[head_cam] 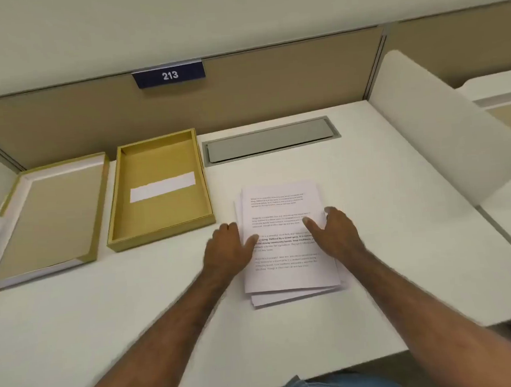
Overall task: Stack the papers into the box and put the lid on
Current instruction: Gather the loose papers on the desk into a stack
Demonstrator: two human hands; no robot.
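A loose stack of printed white papers (287, 274) lies on the white desk, its sheets slightly fanned at the bottom. My left hand (226, 251) rests at the stack's left edge, thumb on the top sheet. My right hand (334, 233) lies on the right side of the stack, fingers spread, thumb on the page. Neither hand has lifted anything. Left of the papers stands an open yellow box (157, 188) with a white label strip inside. Farther left lies its lid (43, 220), upside down, white rim showing.
The white desk (373, 245) is bounded at the back by a beige partition with a blue "213" sign (169, 75). A grey cable hatch (270, 141) is set behind the papers. A white divider panel (443, 125) closes the right side.
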